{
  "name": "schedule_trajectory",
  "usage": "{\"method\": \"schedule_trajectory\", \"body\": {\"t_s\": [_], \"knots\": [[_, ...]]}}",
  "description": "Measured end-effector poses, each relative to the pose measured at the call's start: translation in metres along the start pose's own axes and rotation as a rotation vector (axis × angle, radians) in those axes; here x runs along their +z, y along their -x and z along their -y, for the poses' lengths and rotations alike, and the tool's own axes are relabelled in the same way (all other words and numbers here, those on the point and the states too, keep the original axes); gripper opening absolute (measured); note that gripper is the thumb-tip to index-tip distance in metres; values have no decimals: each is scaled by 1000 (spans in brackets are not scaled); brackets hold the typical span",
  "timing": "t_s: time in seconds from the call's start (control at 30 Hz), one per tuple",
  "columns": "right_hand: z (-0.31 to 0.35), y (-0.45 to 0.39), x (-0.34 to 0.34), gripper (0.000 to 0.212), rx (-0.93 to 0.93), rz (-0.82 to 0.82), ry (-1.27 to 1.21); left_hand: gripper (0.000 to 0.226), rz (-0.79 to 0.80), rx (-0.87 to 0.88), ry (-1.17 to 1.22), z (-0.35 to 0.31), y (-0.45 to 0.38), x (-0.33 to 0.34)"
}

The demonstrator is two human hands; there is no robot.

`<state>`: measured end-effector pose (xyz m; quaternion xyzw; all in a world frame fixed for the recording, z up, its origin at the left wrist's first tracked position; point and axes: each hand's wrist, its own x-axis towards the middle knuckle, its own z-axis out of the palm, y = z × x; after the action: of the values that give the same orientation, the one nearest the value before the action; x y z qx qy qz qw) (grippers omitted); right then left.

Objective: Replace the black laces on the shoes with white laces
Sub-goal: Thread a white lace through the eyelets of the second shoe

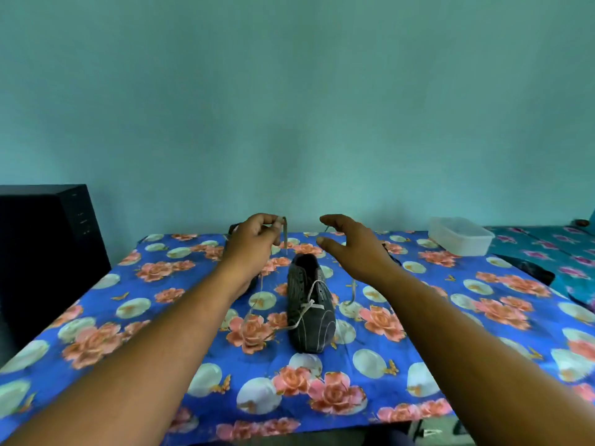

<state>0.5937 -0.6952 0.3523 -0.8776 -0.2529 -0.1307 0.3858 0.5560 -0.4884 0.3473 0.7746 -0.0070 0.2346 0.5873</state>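
Pinching one white lace (285,235) end, left hand (254,243) is raised over table (161,333); right hand (351,246) is spread, w/ maybe the other end at its fingertips. Shoe (307,304) sits btwn them.

One grey shoe (309,304), one white lace (307,305), one plastic box (459,235), two hands.

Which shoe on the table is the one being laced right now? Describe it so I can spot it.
Start at the blue floral tablecloth covering the table. In its middle, between the two outstretched forearms, stands a dark grey shoe with its toe towards the camera. Unlike the second shoe, mostly hidden behind the left arm, it has a white lace through its lower eyelets.
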Motion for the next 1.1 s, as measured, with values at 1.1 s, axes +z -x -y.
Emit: {"method": "schedule_trajectory", "body": {"t_s": [1.1], "knots": [[-107, 45, 97, 21, -78, 71, 26, 52, 314, -108, -331, 127, 38, 13]]}}
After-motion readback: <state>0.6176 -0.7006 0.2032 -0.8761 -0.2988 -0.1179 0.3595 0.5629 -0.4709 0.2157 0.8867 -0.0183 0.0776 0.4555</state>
